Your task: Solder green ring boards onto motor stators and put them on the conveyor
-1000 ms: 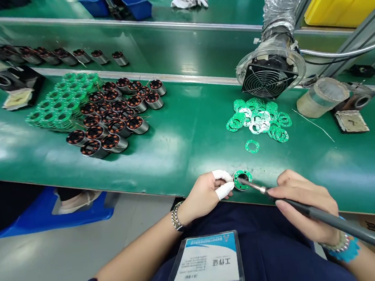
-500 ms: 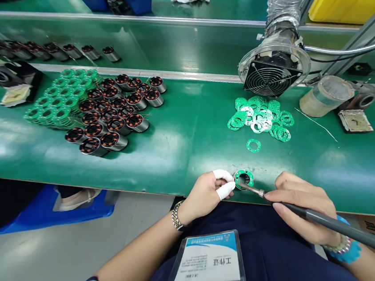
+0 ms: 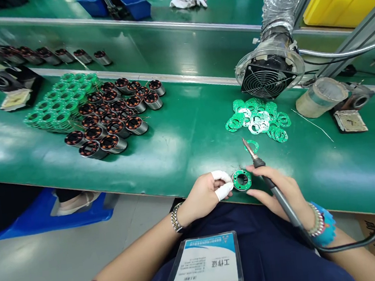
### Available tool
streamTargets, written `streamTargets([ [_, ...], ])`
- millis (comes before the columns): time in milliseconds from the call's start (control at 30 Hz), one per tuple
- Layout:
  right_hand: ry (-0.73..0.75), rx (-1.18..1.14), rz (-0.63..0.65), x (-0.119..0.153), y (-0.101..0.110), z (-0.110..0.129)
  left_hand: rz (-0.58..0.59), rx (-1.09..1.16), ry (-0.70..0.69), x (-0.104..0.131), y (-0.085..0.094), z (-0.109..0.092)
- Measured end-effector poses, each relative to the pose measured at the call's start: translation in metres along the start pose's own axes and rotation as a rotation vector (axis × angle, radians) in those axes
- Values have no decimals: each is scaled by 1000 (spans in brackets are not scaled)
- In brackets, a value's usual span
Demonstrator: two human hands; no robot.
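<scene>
My left hand, with white covers on its thumb and a finger, is closed on the left side of a motor stator near the table's front edge. A green ring-shaped circuit board lies on top of the stator. My right hand holds a soldering iron against the palm, its tip pointing up and away over the table. The thumb and index finger of that hand are spread around the right side of the stator. Just beyond the iron's tip lies a single green circuit board.
A pile of loose green boards lies ahead, below a fume fan. Several bare stators and board-topped stators stand at left. To the right are a plastic cup, a solder wire and a sponge holder.
My right hand has moved left to the stator's right side. The soldering iron's tip has left the board and swung upward. My left hand stays at the stator.
</scene>
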State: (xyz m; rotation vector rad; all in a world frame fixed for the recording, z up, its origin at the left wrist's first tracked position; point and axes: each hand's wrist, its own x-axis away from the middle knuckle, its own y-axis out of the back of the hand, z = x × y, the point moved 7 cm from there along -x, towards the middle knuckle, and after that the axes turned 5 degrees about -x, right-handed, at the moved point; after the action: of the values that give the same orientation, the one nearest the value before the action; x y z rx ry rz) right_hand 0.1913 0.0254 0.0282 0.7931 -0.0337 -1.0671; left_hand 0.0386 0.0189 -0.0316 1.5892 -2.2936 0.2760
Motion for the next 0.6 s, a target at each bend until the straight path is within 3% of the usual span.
streamTargets([
  [133,0,26,-34,0,-13,-6,-5,7,-57,-2,1,-3],
  [333,-66,29,-60,-20,-10,-15,-97,-7,-91,-14,13,-8],
  [600,-27,0,-42,-23,-12,-17,-97,-72,-133,-13,14,-6],
])
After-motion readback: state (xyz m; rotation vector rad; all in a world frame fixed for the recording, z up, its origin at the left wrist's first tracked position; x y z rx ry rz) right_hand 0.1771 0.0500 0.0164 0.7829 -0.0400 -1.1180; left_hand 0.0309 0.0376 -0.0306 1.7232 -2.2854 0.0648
